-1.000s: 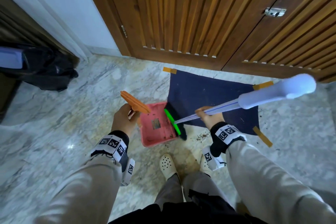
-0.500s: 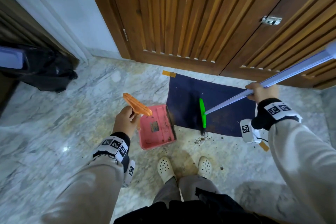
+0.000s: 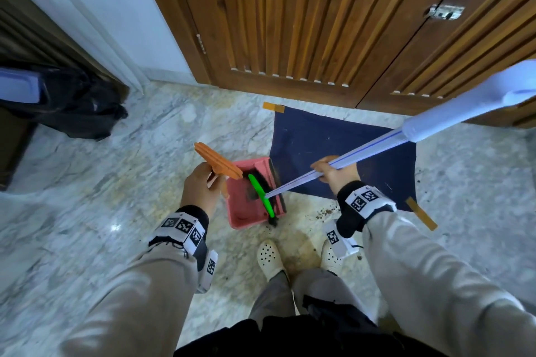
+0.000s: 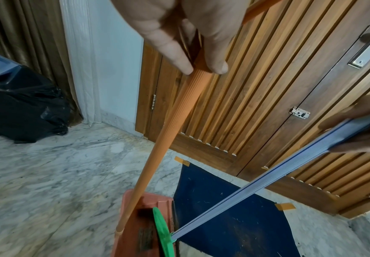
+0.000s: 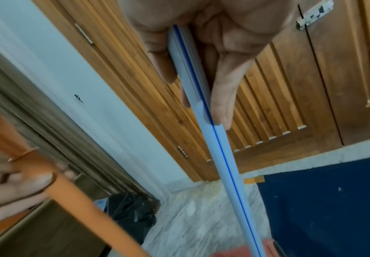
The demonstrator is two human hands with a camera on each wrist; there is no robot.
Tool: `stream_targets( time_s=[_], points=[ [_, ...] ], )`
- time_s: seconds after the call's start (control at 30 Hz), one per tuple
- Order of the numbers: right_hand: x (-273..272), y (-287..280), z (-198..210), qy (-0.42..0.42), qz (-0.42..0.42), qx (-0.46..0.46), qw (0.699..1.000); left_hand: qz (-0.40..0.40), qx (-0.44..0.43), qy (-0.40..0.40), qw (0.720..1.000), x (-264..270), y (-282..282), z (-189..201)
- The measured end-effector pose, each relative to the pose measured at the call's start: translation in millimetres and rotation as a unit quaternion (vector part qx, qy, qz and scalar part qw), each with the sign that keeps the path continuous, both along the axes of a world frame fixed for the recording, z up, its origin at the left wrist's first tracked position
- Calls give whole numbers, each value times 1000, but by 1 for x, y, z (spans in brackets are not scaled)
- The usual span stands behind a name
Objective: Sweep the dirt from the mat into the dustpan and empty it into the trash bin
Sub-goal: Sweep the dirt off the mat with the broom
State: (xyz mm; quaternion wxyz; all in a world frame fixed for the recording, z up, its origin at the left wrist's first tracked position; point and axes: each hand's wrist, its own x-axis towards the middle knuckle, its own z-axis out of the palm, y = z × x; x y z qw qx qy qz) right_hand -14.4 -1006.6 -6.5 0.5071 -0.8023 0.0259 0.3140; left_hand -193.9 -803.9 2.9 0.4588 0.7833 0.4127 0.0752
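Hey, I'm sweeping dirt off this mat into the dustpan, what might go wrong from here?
1. Crumbs lie on the floor beside the dustpan, off the mat; the broom head, already at the pan's mouth, may miss them.
2. The left hand holds only the long orange handle; lifting towards the trash bin might tip the pan and spill dirt.

Head cam looking steeply down at dark blue rectangular fabric mat (image 3: 333, 159) by the slatted wooden door (image 3: 290, 14). Both wrist cams, much nearer, facing doorward along long handles, sharing mat (image 4: 234, 217) (image 5: 333, 200) & door.
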Motion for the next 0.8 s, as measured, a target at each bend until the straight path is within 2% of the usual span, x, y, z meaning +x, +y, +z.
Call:
stream_targets(
  time_s=[0.1,0.23,0.5,0.6,0.8],
  points=[
    [22,-9,14,-20,-24,-2,1000,11,-20,-14,1000,-4,0,4],
    [42,-32,32,-46,-62,-4,997,10,21,13,1000,-12,4,9],
    [54,-86,57,-92,-50,-47,993,36,87,24,995,-40,-6,30],
    [54,-116,68,-110,-52,-75,990,58,95,22,994,-48,-20,41],
    [35,-209,79,-99,-79,-137,982,30,134,24,990,-52,-59,51]
  ],
)
